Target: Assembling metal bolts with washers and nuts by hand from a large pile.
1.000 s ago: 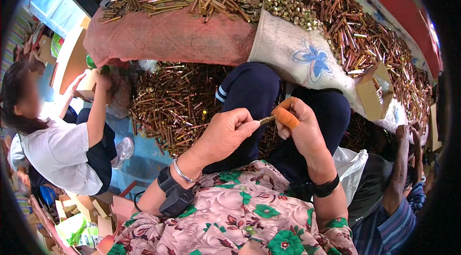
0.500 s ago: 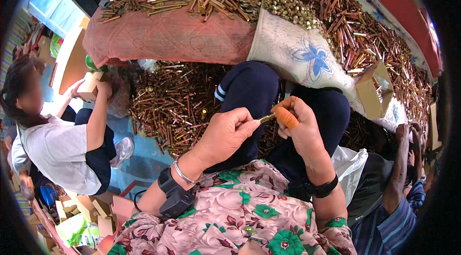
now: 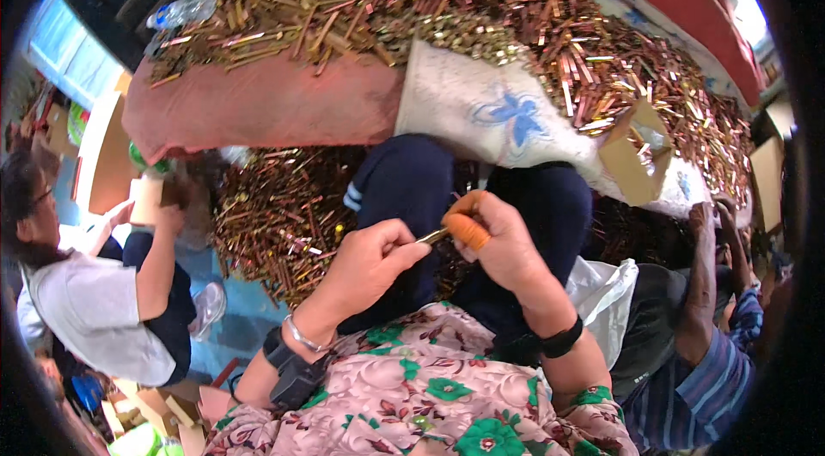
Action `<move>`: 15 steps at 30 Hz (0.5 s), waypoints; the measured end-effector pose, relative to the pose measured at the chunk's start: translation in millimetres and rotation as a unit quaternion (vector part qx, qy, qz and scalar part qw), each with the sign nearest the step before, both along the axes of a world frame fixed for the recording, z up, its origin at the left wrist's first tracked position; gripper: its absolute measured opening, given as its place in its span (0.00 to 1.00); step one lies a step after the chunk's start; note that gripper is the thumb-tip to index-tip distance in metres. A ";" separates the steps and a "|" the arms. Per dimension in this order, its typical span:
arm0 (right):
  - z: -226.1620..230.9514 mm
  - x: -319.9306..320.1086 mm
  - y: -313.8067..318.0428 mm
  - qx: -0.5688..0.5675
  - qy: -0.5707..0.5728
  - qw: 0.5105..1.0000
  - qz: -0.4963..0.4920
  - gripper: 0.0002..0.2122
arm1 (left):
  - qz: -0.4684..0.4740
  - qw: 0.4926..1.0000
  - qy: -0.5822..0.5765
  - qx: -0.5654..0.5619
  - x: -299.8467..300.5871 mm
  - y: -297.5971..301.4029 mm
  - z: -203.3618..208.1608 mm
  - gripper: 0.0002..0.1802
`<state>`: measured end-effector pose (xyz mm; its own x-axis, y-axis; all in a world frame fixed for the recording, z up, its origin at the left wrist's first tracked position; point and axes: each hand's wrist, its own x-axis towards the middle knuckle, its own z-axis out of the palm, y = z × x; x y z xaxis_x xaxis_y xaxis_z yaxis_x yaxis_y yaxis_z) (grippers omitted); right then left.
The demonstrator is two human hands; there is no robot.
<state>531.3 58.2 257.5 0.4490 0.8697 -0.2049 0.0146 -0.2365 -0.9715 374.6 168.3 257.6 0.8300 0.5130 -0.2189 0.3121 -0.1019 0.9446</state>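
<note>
Over my lap, my left hand [image 3: 368,265] pinches one end of a thin brass-coloured bolt [image 3: 433,236] between thumb and fingertips. The fingers of my right hand [image 3: 498,243], with orange covers on some of them, close round its other end. That end is hidden by the covered fingers. Beyond my knees lies a heap of similar long bolts [image 3: 576,9], with a cluster of small nuts [image 3: 485,36] at its near side. More loose bolts [image 3: 279,207] are piled lower down, left of my knees.
A red padded roll [image 3: 266,108] and a white sack with a blue flower [image 3: 455,99] edge the heap. An open cardboard box [image 3: 634,159] rests at right, a plastic bottle [image 3: 182,12] at far left. One person [image 3: 94,301] sits left holding a box; another [image 3: 696,387] works at right.
The whole view has shifted, so most things sit farther left, and the far heap lower. Both hands keep hold of the bolt in much the same pose.
</note>
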 end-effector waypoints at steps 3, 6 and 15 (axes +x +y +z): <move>9.4 3.7 -1.2 0.023 -0.078 0.996 0.022 0.05 | 0.007 0.993 -0.021 -0.115 3.8 0.0 -1.0 0.10; 19.4 9.1 -7.1 0.051 -0.091 0.995 0.006 0.04 | -0.005 0.958 -0.016 -0.286 12.9 1.6 10.2 0.11; 45.1 74.3 -38.7 0.118 -0.299 0.942 -0.094 0.08 | -0.051 0.862 -0.089 -0.497 44.5 9.0 3.2 0.13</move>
